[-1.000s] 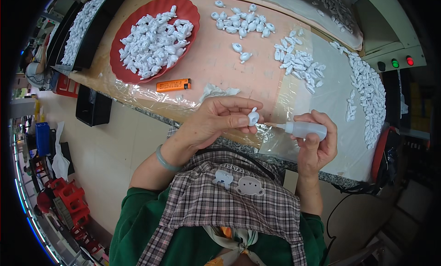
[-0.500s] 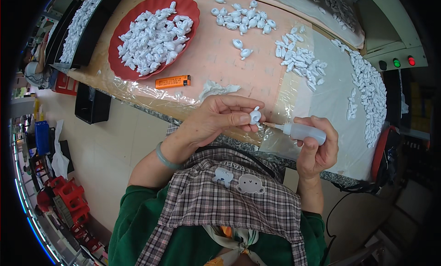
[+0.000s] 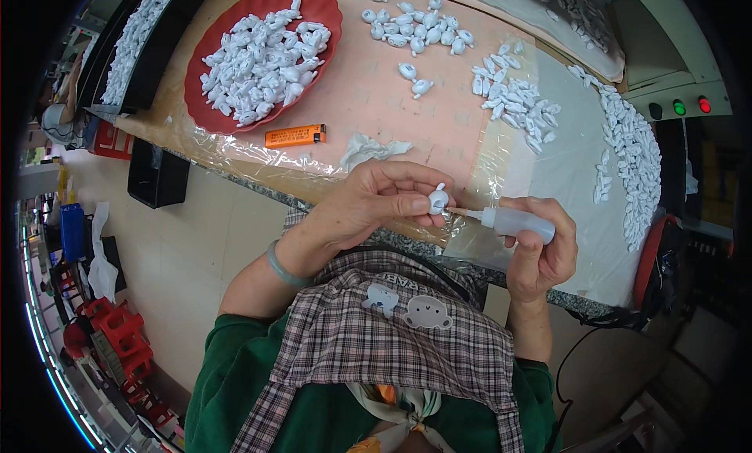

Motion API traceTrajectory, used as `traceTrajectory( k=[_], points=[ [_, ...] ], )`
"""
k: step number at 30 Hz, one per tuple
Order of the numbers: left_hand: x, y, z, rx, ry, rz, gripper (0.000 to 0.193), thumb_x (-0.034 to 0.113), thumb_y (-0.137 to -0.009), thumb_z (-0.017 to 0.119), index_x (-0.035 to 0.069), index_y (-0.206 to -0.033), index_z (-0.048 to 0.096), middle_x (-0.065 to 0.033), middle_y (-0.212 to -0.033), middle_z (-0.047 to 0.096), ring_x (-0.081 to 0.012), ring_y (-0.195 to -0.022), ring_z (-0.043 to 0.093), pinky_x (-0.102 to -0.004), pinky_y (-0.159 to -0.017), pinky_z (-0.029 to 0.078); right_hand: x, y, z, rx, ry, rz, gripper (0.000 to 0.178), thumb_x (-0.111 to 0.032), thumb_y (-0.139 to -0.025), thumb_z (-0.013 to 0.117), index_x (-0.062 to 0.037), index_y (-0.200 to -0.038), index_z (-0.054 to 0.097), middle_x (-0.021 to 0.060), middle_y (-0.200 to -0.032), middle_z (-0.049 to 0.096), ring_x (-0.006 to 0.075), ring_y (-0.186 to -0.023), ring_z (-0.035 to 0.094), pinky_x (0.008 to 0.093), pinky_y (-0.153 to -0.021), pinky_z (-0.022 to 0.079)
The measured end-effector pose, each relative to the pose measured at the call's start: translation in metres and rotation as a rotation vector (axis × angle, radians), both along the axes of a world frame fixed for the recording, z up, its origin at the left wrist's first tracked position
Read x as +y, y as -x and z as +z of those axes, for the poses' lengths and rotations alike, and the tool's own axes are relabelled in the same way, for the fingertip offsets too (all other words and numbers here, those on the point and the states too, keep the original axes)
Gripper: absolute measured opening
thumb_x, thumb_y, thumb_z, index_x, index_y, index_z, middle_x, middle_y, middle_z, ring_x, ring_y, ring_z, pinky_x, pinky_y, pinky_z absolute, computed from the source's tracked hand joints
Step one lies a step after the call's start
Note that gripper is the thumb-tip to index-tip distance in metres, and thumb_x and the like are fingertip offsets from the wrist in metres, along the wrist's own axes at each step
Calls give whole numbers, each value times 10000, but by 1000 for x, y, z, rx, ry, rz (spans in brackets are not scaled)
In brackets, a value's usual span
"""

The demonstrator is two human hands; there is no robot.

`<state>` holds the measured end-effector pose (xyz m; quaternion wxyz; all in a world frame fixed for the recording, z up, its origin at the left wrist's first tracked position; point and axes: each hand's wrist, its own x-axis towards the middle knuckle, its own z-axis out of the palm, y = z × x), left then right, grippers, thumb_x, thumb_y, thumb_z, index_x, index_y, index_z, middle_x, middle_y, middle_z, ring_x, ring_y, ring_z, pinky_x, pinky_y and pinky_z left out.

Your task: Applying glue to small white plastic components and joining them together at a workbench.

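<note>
Between the thumb and fingers of my left hand (image 3: 384,196) is a small white rounded plastic piece (image 3: 439,200) with a little stem on top and a dark opening in its side. My right hand (image 3: 544,253) is wrapped round a translucent squeeze bottle (image 3: 517,223), tilted so its thin nozzle points left. The nozzle tip reaches the side of the white piece; whether it touches is too small to tell. Both hands are over the table's near edge. A crumpled white tissue (image 3: 374,150) lies just beyond my left hand.
A red scalloped bowl (image 3: 333,30) heaped with white pieces stands far left, an orange lighter (image 3: 295,136) before it. Loose round pieces (image 3: 419,30) lie at the back. Narrow white parts (image 3: 517,101) are piled right, more (image 3: 630,163) along the right edge. A black bin (image 3: 157,175) sits lower left.
The white piece has turned slightly in my left fingers, showing more of its dark opening. The bottle stays almost in place, and the whole view has shifted a little.
</note>
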<state>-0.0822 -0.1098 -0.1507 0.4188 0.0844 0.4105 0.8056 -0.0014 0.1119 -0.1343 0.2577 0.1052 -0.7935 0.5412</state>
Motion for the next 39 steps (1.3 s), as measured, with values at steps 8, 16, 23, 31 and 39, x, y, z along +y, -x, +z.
traceTrajectory(
  k=[8, 16, 23, 31, 39],
  points=[
    [0, 0, 5, -46, 4, -44, 254, 46, -884, 608, -14, -1120, 537, -164, -1045, 640, -215, -914, 672, -277, -793, 574, 0, -1, 0, 7, 17, 11, 362, -288, -945, 562, 16, -1130, 494, 200, -901, 658, 127, -606, 558, 209, -498, 427],
    [-1, -2, 7, -86, -5, -48, 200, 41, -878, 614, 1, -1056, 530, -165, -1044, 641, -227, -908, 679, -273, -781, 579, 0, -3, -1, 29, -17, -11, 371, -298, -945, 562, 15, -1132, 494, 209, -904, 661, 124, -599, 556, 209, -504, 438],
    [-1, -1, 5, -87, -1, -43, 195, 32, -866, 628, 7, -1035, 535, -119, -990, 639, -230, -900, 679, -269, -777, 581, 0, -5, 0, 82, -131, -32, 382, -319, -947, 551, 16, -1124, 497, 207, -898, 666, 124, -578, 564, 202, -499, 452],
    [0, -1, 4, -90, 8, -34, 200, 61, -864, 644, 13, -1026, 536, -146, -1027, 643, -213, -885, 683, -259, -769, 578, 0, -4, 0, 86, -116, -28, 372, -309, -948, 551, 15, -1123, 501, 208, -902, 666, 125, -581, 568, 202, -499, 453],
    [-1, -1, 4, -88, 8, -34, 201, 53, -866, 637, 16, -1037, 536, -154, -1029, 646, -215, -883, 685, -263, -771, 578, 1, -3, 0, 82, -148, -34, 361, -293, -953, 544, 26, -1115, 503, 208, -902, 665, 127, -588, 578, 202, -501, 460]
  ],
)
